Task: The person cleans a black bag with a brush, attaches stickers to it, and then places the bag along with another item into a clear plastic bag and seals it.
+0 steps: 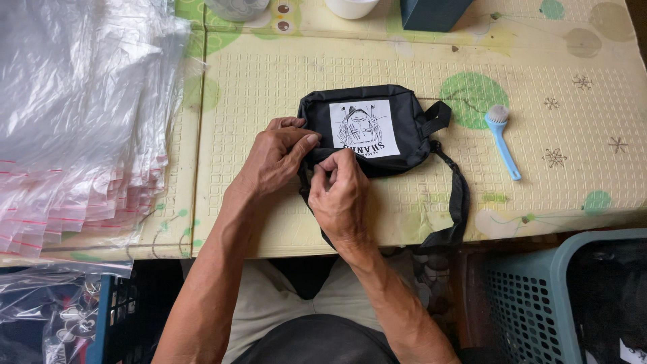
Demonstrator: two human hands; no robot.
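On the pale yellow embossed foam mat [283,87] lies a small black fabric pouch bag [391,114] with a white square printed patch, its black strap [459,202] trailing off the mat's near edge. Both hands work at the bag's near left edge: the left hand [273,158] pinches the fabric with its fingertips, the right hand [340,195] is clenched on the same edge just beside it. A light blue plastic brush [502,138] lies right of the bag, a stack of clear zip bags [81,114] lies at far left, and a teal plastic basket [539,296] stands at lower right

white square label [364,128] on black pouch [404,114], stack of clear zip bags [74,128] at left
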